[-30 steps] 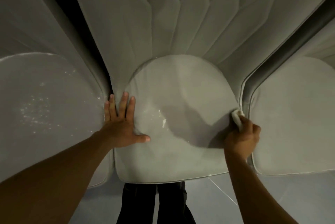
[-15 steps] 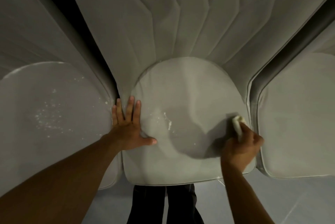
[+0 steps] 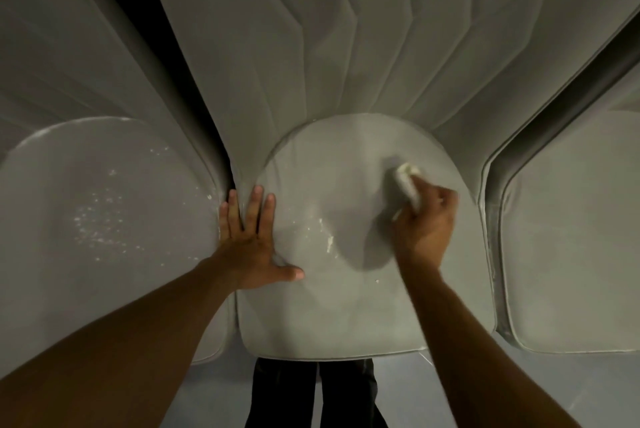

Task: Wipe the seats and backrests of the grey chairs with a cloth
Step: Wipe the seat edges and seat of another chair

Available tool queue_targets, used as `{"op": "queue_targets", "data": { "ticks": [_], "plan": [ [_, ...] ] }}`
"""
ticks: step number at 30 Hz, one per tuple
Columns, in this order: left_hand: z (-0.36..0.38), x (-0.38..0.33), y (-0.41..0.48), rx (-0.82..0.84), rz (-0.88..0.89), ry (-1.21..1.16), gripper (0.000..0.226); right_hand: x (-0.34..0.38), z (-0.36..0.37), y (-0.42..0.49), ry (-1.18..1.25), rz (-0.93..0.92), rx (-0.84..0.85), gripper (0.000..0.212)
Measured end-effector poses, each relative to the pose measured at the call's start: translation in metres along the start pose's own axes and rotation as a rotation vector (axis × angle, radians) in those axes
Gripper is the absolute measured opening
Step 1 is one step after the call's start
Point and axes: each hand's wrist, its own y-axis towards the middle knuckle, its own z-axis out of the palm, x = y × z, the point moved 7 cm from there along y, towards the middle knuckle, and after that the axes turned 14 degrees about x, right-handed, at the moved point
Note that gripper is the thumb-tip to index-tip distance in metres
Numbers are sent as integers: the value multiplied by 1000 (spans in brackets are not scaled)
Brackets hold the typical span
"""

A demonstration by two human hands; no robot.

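Three grey chairs stand side by side. The middle chair's seat [image 3: 332, 310] lies right in front of me, its ribbed backrest [image 3: 346, 29] rising behind it. My left hand [image 3: 251, 240] rests flat with spread fingers on the seat's left edge. My right hand [image 3: 424, 223] grips a small white cloth [image 3: 407, 180] and presses it on the right rear part of the seat. White crumbs [image 3: 327, 242] lie near the seat's middle.
The left chair's seat [image 3: 97, 220] carries scattered white specks. The right chair's seat [image 3: 571, 237] sits close beside the middle one. Dark gaps separate the backrests. My dark trouser legs [image 3: 315, 393] and a grey floor [image 3: 485, 386] show below.
My right hand has carried the cloth from the seat's right edge inward and toward the backrest. The left hand has stayed flat on the left edge.
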Motion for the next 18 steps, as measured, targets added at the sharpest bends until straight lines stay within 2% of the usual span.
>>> {"op": "queue_targets", "data": {
  "ticks": [1, 3, 5, 11, 14, 16, 18],
  "plan": [
    [0, 0, 0, 0, 0, 0, 148, -8, -18, 12, 9, 59, -134, 30],
    [-1, -1, 0, -3, 4, 0, 148, -24, -45, 31, -13, 182, -268, 34],
    [0, -1, 1, -2, 9, 2, 148, -37, -42, 40, 4, 264, -237, 34],
    [1, 0, 1, -17, 14, 11, 148, 11, 43, 33, -207, -72, 125, 31],
    [0, 0, 0, -29, 9, 6, 149, 30, 68, 12, -137, -204, 263, 27],
    [0, 0, 0, -38, 8, 11, 149, 32, 66, 1, -195, -282, 265, 37],
    [1, 0, 1, -34, 13, 5, 148, 28, 39, 8, -181, -266, 148, 42]
  ]
}}
